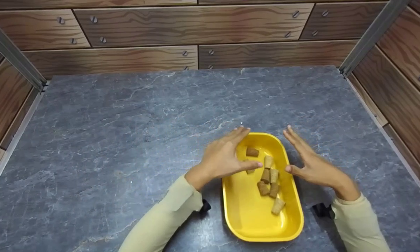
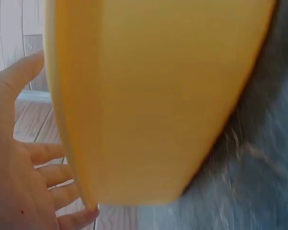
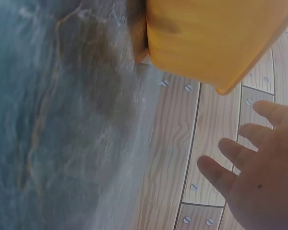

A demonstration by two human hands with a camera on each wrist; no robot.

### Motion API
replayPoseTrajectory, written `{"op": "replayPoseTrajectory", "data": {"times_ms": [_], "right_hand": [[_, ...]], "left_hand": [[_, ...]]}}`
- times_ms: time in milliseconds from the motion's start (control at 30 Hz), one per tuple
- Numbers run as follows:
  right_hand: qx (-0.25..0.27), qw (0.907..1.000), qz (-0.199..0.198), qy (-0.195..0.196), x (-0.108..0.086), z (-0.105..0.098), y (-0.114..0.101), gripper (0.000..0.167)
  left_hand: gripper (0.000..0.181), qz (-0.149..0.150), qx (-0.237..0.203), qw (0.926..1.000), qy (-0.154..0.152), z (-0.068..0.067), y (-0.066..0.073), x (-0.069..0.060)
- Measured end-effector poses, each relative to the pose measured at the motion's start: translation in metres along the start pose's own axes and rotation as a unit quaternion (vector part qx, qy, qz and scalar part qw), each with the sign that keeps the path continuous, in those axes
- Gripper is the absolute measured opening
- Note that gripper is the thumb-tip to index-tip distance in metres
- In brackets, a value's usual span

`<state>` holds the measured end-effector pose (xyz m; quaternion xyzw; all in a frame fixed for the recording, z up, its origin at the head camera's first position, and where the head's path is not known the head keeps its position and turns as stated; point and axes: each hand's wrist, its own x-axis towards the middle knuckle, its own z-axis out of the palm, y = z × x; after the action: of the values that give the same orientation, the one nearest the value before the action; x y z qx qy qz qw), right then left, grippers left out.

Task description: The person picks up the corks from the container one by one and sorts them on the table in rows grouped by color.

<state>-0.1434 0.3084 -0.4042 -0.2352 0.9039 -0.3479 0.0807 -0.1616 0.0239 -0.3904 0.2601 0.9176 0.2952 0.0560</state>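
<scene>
A yellow tray (image 1: 245,213) stands on the table, with several brown and tan cork-like pieces (image 1: 274,176) lying in it. The left hand (image 1: 224,157) is over the tray's upper left edge, fingers extended and thumb reaching above the inside. In the left wrist view that hand (image 2: 29,158) has its fingers spread beside the tray's wall (image 2: 158,96); whether they touch it is hard to tell. To the right of the tray is the right hand (image 1: 316,168), fingers spread, holding nothing. The right wrist view shows this hand (image 3: 264,167) apart from the tray (image 3: 206,38).
The grey-blue marbled tabletop (image 1: 108,140) extends around the tray. Wood-patterned panels (image 1: 195,28) stand along the back and both sides, with metal posts (image 1: 374,35) at the back corners. A dark strap piece (image 1: 322,210) shows at the right sleeve.
</scene>
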Motion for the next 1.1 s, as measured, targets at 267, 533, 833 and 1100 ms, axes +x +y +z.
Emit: {"op": "replayPoseTrajectory", "data": {"times_ms": [267,533,833,1100], "right_hand": [[0.021,0.9985,0.011,-0.049,0.0,0.002,0.0,0.09],[0.026,0.997,0.024,-0.069,-0.003,0.001,0.001,0.083],[0.041,0.9954,0.022,-0.084,-0.006,-0.002,0.005,0.08],[0.043,0.9946,0.011,-0.094,-0.007,-0.005,0.007,0.077]], "left_hand": [[0.092,0.027,-0.002,0.9996,0.002,0.006,0.015,0.002],[0.092,0.013,0.001,0.9995,-0.029,0.015,0.019,0.011],[0.091,-0.005,0.019,0.9984,-0.054,0.024,0.019,0.019],[0.086,-0.039,0.065,0.9955,-0.058,0.03,0.021,0.026]]}}
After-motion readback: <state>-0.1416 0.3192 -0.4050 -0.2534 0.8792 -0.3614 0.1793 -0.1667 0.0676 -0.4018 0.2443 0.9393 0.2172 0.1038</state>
